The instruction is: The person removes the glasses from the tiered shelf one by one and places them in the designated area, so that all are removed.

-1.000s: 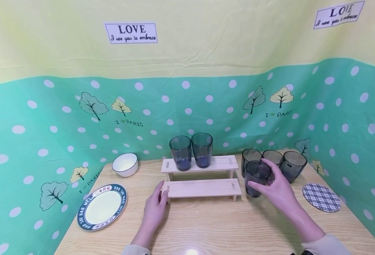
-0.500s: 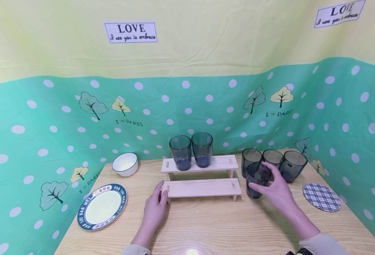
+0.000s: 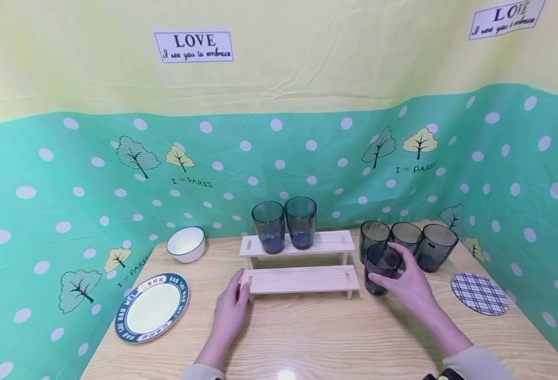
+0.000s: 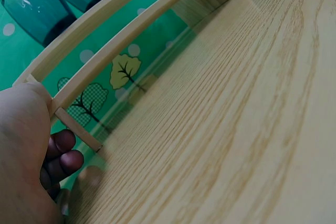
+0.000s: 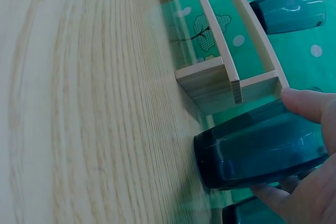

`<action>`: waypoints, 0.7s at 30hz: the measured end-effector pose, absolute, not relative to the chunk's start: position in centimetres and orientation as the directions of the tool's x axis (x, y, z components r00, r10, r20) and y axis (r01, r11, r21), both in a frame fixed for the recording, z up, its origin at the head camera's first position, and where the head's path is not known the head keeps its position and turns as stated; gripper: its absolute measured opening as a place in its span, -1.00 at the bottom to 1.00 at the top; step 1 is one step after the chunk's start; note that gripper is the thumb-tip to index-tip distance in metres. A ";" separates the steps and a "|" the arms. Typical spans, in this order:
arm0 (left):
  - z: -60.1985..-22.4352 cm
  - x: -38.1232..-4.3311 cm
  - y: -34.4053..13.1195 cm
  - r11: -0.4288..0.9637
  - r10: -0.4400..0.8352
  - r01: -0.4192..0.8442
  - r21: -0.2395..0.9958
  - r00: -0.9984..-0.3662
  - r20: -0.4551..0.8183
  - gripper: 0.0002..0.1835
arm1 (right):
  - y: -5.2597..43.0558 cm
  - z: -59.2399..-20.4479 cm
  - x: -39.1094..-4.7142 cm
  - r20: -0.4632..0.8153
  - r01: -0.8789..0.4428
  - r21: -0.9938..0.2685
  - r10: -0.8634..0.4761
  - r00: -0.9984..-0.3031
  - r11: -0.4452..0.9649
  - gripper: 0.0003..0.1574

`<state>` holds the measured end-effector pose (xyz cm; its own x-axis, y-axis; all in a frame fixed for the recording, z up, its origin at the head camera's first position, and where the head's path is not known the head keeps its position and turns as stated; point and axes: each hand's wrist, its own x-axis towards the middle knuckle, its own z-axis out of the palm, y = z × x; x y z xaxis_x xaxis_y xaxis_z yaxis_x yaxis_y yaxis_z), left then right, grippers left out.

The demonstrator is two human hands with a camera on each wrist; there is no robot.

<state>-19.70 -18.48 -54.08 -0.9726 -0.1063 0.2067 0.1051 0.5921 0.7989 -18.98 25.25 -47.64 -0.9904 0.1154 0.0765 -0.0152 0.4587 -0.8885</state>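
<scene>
My right hand holds a dark, see-through glass tumbler between thumb and fingers, just right of a two-tier wooden shelf. In the right wrist view this tumbler is beside the shelf's end, its base close to the tabletop; whether it touches cannot be told. My left hand grips the left end of the lower tier. In the left wrist view, its curled fingers are beside the shelf leg. Two matching tumblers, a left one and a right one, stand on the upper tier.
Behind my right hand stand three more tumblers: left, middle and right. A checked round mat lies at the right. On the left are a white bowl and a blue-rimmed plate. Patterned cloth hangs behind.
My right hand and its tumbler have sunk slightly, then shifted a little to the left. My left hand stays on the shelf end, and the other tumblers have not moved.
</scene>
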 end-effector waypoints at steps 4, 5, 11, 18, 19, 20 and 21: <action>-54.0 -19.7 -18.5 0.590 -0.103 0.110 0.800 -0.972 0.210 -0.48 | 25.2 -47.7 -18.9 0.081 -0.023 -0.888 0.107 -0.991 0.459 0.38; -54.0 -19.6 -18.5 0.588 -0.102 0.110 0.801 -0.973 0.209 -0.48 | 25.2 -47.7 -18.9 0.080 -0.025 -0.889 0.101 -0.992 0.458 0.39; -54.2 -19.6 -18.4 0.585 -0.101 0.101 0.804 -0.975 0.197 -0.47 | 25.4 -47.4 -18.8 0.122 -0.068 -0.850 0.070 -0.990 0.522 0.45; -54.1 -19.6 -18.4 0.584 -0.102 0.099 0.806 -0.976 0.194 -0.47 | 24.6 -45.3 -18.0 0.307 -0.160 -0.739 0.116 -0.945 0.655 0.39; -54.1 -19.6 -18.4 0.583 -0.102 0.099 0.806 -0.976 0.194 -0.47 | 24.4 -44.7 -17.9 0.328 -0.175 -0.733 0.116 -0.937 0.657 0.37; -54.0 -19.6 -18.4 0.583 -0.102 0.099 0.806 -0.976 0.194 -0.47 | 24.1 -44.2 -17.9 0.343 -0.190 -0.729 0.111 -0.933 0.657 0.35; -54.0 -19.6 -18.4 0.582 -0.104 0.098 0.807 -0.976 0.194 -0.47 | 23.8 -43.7 -17.8 0.356 -0.208 -0.727 0.101 -0.929 0.654 0.33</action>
<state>-19.58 -18.45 -54.00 -0.9756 -0.1037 0.1937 0.0983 0.5823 0.8070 -17.85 23.80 -43.68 -0.9290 0.1011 0.3561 -0.2077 0.6541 -0.7273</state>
